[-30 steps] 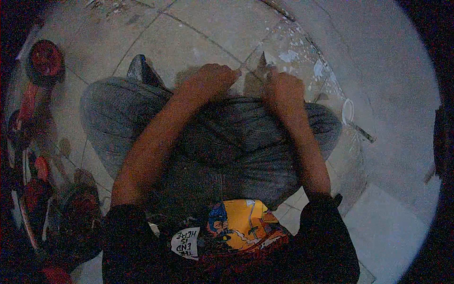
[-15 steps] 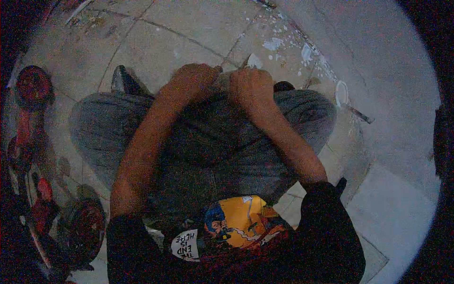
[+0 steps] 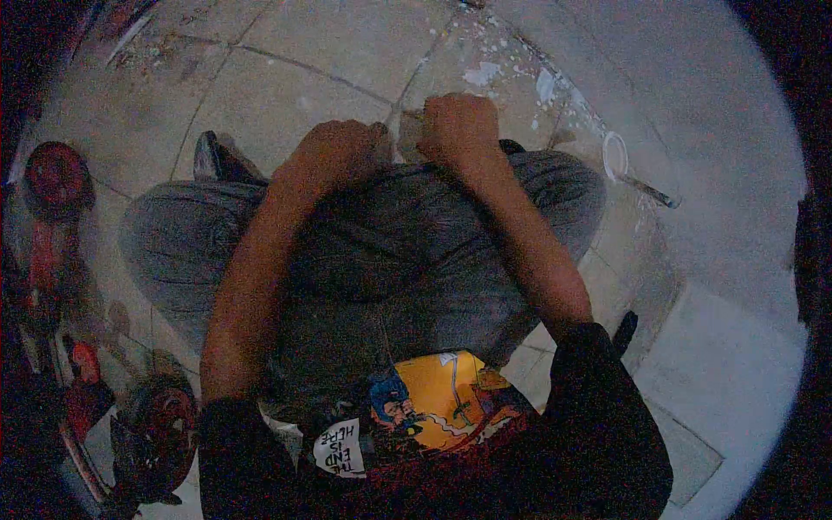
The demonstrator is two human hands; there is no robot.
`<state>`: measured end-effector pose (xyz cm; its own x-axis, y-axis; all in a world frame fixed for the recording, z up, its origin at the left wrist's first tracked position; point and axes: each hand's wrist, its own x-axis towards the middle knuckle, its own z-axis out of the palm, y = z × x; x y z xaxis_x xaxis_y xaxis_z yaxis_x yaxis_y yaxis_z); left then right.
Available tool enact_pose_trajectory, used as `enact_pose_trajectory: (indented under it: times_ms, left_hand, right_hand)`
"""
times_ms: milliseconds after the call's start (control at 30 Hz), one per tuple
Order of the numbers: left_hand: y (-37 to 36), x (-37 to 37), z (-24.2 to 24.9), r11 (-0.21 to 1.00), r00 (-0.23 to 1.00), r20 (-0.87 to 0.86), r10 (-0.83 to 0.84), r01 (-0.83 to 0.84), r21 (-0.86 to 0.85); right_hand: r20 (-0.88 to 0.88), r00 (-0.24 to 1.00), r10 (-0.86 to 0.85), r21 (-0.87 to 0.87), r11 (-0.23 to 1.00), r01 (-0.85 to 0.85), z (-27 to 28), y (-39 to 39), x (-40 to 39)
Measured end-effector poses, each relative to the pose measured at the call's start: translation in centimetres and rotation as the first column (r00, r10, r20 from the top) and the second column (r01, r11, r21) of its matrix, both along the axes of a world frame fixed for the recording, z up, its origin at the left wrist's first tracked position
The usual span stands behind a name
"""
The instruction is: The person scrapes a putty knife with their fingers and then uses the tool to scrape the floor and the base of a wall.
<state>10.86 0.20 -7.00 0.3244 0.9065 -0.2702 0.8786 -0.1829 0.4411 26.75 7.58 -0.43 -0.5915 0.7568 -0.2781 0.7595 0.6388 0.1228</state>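
My left hand (image 3: pixel 338 154) is curled closed above my crossed legs, its thumb side facing my other hand. Whatever it may grip is hidden in the dim, grainy picture. My right hand (image 3: pixel 459 126) is closed in a fist a little higher and to the right, a narrow gap away from the left. A small dark tip (image 3: pixel 411 113) shows at the fist's left side; its kind cannot be made out. Both forearms reach over my grey trousers (image 3: pixel 381 260).
White splashes (image 3: pixel 485 74) mark the tiled floor (image 3: pixel 303 91) at the upper right. A pale ring-shaped thing (image 3: pixel 614 156) lies with a dark stick (image 3: pixel 650 191) beside it. Red wheeled equipment (image 3: pixel 57 180) stands along the left edge. A pale slab-like surface (image 3: pixel 728 364) is at the right.
My right hand has risen slightly, and my left has shifted a little left and down. The white pointed piece above the right fist no longer shows. The view has shifted slightly.
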Motion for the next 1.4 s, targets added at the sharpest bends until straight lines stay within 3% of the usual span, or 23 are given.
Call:
enact_pose_trajectory:
  times_ms: [67, 133, 200, 267, 333, 433, 567, 667, 733, 767, 833, 900, 967, 1033, 1100, 1167, 1233, 1300, 1367, 1400]
  left_hand:
    - [-0.1, 0.0, 0.2, 1.0, 0.999, -0.037, 0.011, -0.012, -0.026]
    - [-0.6, -0.3, 0.0, 0.992, 0.999, 0.006, 0.038, -0.038, 0.121]
    - [-1.2, -0.1, -0.2, 0.99, 0.999, 0.015, 0.029, -0.03, 0.141]
    - [-1.0, -0.3, 0.2, 0.983, 1.0, 0.012, 0.027, -0.029, 0.179]
    - [-0.6, -0.3, 0.6, 0.997, 0.999, 0.034, 0.028, -0.031, 0.066]
    - [-0.6, -0.1, 0.4, 0.989, 1.0, -0.008, 0.016, -0.014, 0.147]
    - [-0.7, -0.2, -0.5, 0.996, 0.998, -0.055, 0.032, -0.027, 0.089]
    - [-0.6, -0.4, 1.5, 0.993, 0.999, 0.036, 0.021, -0.025, 0.115]
    - [-0.2, 0.1, 0.8, 1.0, 0.998, -0.063, 0.015, -0.016, -0.015]
    - [-0.4, 0.2, 0.7, 1.0, 0.997, -0.072, 0.0, -0.001, -0.012]
    - [-1.1, -0.2, 0.5, 0.992, 0.996, 0.074, 0.045, -0.053, 0.112]
    - [-0.8, -0.6, 0.9, 0.993, 0.997, 0.067, 0.034, -0.042, 0.114]
    - [-0.4, 0.0, 2.0, 0.993, 0.998, 0.059, -0.01, 0.002, 0.119]
    - [-0.1, 1.0, 4.4, 0.996, 0.999, -0.038, 0.033, -0.036, -0.079]
    - [-0.5, 0.6, 2.9, 1.0, 1.0, -0.007, -0.023, 0.023, 0.004]
    - [0.0, 0.1, 2.9, 0.996, 0.998, 0.026, -0.06, 0.057, 0.074]
    - [0.3, 1.0, 5.4, 0.991, 1.0, -0.026, -0.014, 0.011, -0.132]
    - [0.1, 1.3, 5.3, 0.989, 0.998, -0.055, -0.019, 0.011, -0.146]
    - [-0.2, 0.8, 4.2, 0.989, 0.996, -0.084, -0.017, 0.004, -0.148]
    - [-0.6, 0.2, 3.1, 0.999, 0.999, 0.006, -0.033, 0.033, -0.022]
  right_hand:
    - [-0.017, 0.997, 0.08, 0.019, 0.997, -0.079, -0.8, -1.1, 0.3]
    - [0.023, 0.999, 0.031, -0.003, 1.0, -0.031, -0.3, -0.1, -0.2]
    - [0.064, 0.997, -0.032, -0.035, 0.999, 0.034, -0.4, 0.0, 0.1]
    - [-0.005, 0.999, 0.037, 0.033, 0.999, -0.037, -0.9, 0.5, 0.1]
    - [0.009, 1.0, 0.026, 0.014, 1.0, -0.026, -1.1, -0.6, 0.3]
    - [0.007, 1.0, -0.003, 0.012, 1.0, 0.003, -1.1, 0.4, 0.1]
    - [-0.065, 0.998, 0.024, 0.056, 0.998, -0.021, -1.9, -0.1, 0.7]
    - [-0.065, 0.998, -0.02, -0.002, 1.0, 0.02, -1.2, -0.5, 1.2]
    - [-0.071, 0.997, -0.015, -0.004, 1.0, 0.015, -1.1, 0.2, 0.8]
    - [-0.081, 0.997, 0.0, 0.003, 1.0, 0.001, -1.0, 0.6, 0.7]
    - [-0.055, 0.998, -0.006, -0.017, 1.0, 0.006, -3.1, 0.0, 1.6]
    - [-0.025, 1.0, -0.019, -0.037, 0.999, 0.018, -3.1, 0.0, 1.3]
    - [-0.164, 0.986, -0.022, 0.031, 0.999, 0.028, -3.0, 0.0, 1.5]
    - [-0.152, 0.988, -0.039, 0.08, 0.995, 0.051, -5.4, 0.9, 1.1]
    - [-0.141, 0.99, -0.024, 0.123, 0.992, 0.041, -5.3, 0.6, 1.2]
    - [-0.269, 0.961, 0.067, 0.071, 0.996, -0.049, -3.5, -1.4, 1.3]
    - [-0.236, 0.972, 0.008, 0.023, 1.0, -0.002, -2.6, 0.2, 0.8]
    - [-0.204, 0.977, -0.055, -0.023, 0.998, 0.052, -2.6, 0.6, 1.1]
    - [-0.239, 0.971, 0.005, 0.036, 0.999, 0.003, -2.9, 0.6, 1.2]
    - [-0.245, 0.97, -0.001, 0.038, 0.999, 0.011, -2.9, 0.1, 1.2]
